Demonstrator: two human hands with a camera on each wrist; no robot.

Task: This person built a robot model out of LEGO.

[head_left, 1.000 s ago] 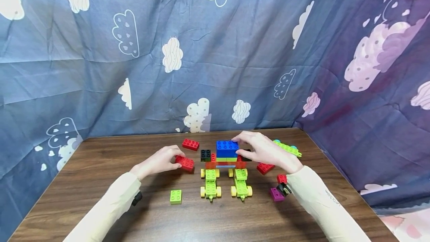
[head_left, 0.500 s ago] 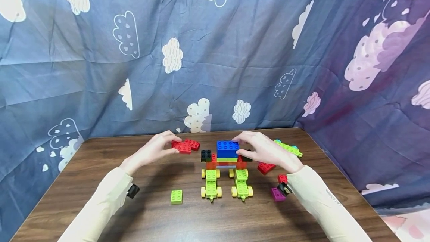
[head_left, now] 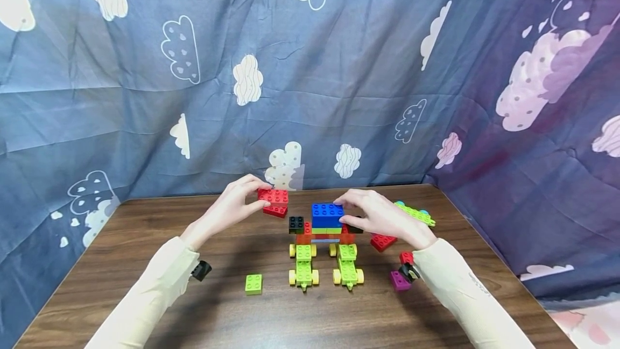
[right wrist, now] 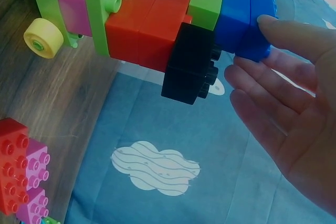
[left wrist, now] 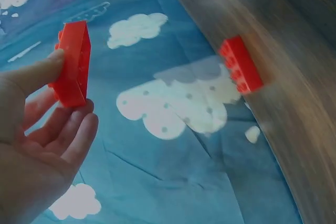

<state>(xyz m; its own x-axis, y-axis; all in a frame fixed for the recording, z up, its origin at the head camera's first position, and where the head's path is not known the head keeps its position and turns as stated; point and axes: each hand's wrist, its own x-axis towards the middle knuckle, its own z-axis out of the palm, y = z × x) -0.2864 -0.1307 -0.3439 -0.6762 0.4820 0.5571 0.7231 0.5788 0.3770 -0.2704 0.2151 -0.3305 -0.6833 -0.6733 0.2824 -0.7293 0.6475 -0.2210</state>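
The left arm (head_left: 138, 300) and right arm (head_left: 477, 306), in long cream fabric sleeves (head_left: 445, 271), reach forward, angled inward; the bare left hand (head_left: 232, 206) and bare right hand (head_left: 370, 211) each pinch between thumb and fingers.

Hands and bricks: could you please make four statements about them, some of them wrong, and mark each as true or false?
1. The left hand holds a red brick. True.
2. The right hand holds a yellow wheel. False: it grips the blue bricks.
3. In the head view, a loose green brick lies left of the wheeled pieces. True.
4. The held red brick touches a second red brick. False: the left wrist view shows a gap between them.
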